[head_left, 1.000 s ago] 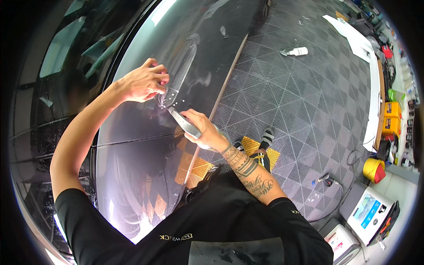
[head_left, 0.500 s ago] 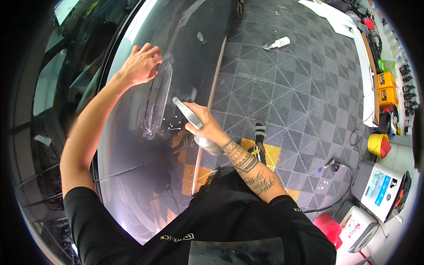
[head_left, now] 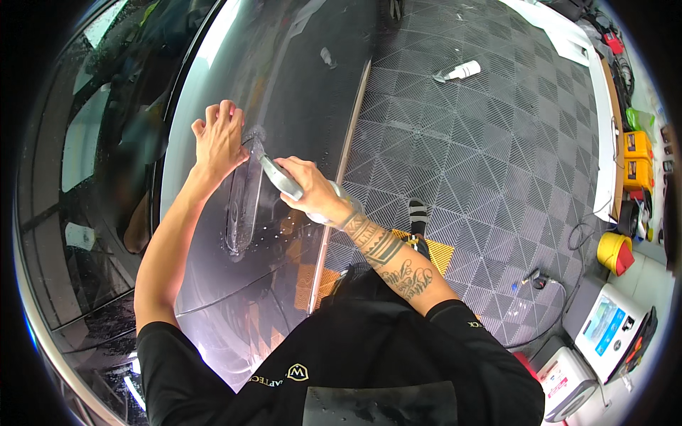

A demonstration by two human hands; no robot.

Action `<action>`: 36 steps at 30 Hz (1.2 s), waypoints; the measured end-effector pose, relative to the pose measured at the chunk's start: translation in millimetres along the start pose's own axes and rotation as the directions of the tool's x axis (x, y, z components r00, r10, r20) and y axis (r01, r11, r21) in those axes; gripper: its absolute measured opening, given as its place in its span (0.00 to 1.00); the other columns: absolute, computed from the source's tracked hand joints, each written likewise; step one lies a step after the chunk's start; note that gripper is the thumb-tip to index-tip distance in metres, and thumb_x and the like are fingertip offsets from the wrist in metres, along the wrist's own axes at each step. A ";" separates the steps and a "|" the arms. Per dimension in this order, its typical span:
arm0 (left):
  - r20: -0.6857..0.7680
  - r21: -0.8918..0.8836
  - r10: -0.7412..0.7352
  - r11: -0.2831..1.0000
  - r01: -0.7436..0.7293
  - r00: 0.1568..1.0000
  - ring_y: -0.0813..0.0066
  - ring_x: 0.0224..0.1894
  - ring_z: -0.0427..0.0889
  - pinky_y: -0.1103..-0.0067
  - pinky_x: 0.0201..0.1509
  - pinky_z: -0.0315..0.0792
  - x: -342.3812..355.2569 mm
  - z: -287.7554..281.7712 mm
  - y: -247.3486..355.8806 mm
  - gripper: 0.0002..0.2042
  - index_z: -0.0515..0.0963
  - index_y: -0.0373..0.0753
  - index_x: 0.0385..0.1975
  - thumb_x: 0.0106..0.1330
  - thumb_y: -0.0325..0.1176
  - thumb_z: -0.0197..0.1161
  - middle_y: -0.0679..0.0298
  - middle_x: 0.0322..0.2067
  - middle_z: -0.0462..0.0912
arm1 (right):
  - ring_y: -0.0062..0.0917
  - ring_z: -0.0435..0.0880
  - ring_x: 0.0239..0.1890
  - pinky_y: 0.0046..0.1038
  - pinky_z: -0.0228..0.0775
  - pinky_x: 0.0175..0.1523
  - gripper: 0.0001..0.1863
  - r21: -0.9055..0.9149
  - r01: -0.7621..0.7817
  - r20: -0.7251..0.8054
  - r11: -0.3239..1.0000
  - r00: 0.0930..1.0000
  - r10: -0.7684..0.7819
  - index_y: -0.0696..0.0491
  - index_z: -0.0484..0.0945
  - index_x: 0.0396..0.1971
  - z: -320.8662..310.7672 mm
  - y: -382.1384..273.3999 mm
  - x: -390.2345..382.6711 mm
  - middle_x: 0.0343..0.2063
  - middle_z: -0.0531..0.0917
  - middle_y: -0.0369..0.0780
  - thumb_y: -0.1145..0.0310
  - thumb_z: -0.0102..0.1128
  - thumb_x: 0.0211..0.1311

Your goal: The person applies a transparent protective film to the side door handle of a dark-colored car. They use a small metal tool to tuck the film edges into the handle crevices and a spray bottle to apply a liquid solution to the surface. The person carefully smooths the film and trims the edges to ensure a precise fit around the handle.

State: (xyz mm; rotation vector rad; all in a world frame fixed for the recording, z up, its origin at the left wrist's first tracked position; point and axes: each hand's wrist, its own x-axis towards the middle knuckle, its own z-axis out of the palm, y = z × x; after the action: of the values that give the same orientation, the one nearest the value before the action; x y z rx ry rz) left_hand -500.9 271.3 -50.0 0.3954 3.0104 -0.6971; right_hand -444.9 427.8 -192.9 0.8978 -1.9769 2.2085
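My right hand (head_left: 312, 188) grips a spray bottle (head_left: 280, 177) by its grey trigger head. Its nozzle points at the far end of the door handle (head_left: 244, 202) on the dark car door (head_left: 298, 113); the pale bottle body lies mostly behind my hand and wrist. Beside that end of the handle is my left hand (head_left: 220, 138), fingers bent and apart, with the thumb close to the wet panel. Droplets and streaks cover the handle and the paint around it. Whether the left fingertips touch a clear film there, I cannot tell.
A white bottle (head_left: 463, 69) lies on the grey tiled floor (head_left: 455, 156). To the right are a long white panel (head_left: 604, 128), yellow boxes (head_left: 637, 160), a yellow bucket (head_left: 612, 250), a white machine with a screen (head_left: 607, 326), and a cable (head_left: 561, 312) along the floor.
My left hand has come nearer, its fingers straighter. The right hand has brought the spray nozzle up to the handle's far end. More droplets show on the door.
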 end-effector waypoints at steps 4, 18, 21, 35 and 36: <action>-0.039 -0.018 -0.004 1.000 0.003 0.999 0.63 0.51 0.64 0.64 0.46 0.60 -16.5 -21.8 3.4 0.25 0.72 0.42 0.37 0.32 0.28 0.69 0.65 0.45 0.66 | 0.44 0.78 0.41 0.37 0.71 0.45 0.33 -0.078 -0.014 0.025 0.997 1.000 0.016 0.60 0.71 0.48 9.2 -16.5 8.0 0.38 0.77 0.48 0.74 0.69 0.34; -0.005 -0.102 0.072 0.992 -0.072 0.997 0.61 0.51 0.67 0.65 0.47 0.64 -46.6 -35.4 -8.9 0.22 0.73 0.43 0.37 0.36 0.22 0.66 0.63 0.46 0.68 | 0.38 0.78 0.38 0.37 0.73 0.41 0.24 -0.276 0.046 0.139 0.960 0.990 -0.008 0.58 0.73 0.35 19.1 -21.8 7.6 0.32 0.76 0.44 0.69 0.70 0.32; 0.033 -0.131 0.090 0.988 -0.085 0.995 0.61 0.52 0.67 0.65 0.48 0.64 -44.0 -40.8 -7.7 0.21 0.74 0.44 0.36 0.38 0.21 0.65 0.63 0.47 0.68 | 0.38 0.79 0.38 0.39 0.74 0.41 0.24 -0.296 0.037 0.111 0.954 0.994 -0.004 0.58 0.73 0.34 19.5 -24.5 5.4 0.32 0.77 0.44 0.70 0.70 0.31; 0.186 -0.109 0.693 0.719 -0.687 0.696 0.71 0.52 0.67 0.70 0.48 0.61 -30.9 -25.1 -60.7 0.06 0.83 0.52 0.27 0.51 0.29 0.64 0.73 0.43 0.72 | 0.32 0.80 0.37 0.29 0.70 0.46 0.26 0.217 -0.138 0.270 0.966 0.960 0.077 0.57 0.75 0.47 13.0 -10.7 -5.1 0.36 0.80 0.44 0.72 0.65 0.42; 0.180 -0.104 0.720 0.691 -0.715 0.670 0.72 0.52 0.67 0.70 0.48 0.61 -25.6 -23.4 -58.1 0.06 0.82 0.52 0.27 0.52 0.29 0.64 0.73 0.42 0.72 | 0.31 0.80 0.35 0.28 0.71 0.44 0.24 0.259 -0.168 0.281 0.951 0.955 0.092 0.58 0.76 0.45 13.3 -9.3 -3.2 0.33 0.80 0.44 0.72 0.64 0.42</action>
State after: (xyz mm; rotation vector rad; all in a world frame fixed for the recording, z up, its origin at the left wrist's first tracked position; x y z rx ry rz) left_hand -490.0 225.0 -1.9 1.3180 2.3300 -0.5601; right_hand -433.4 418.3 -185.7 1.1851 -1.9038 2.6178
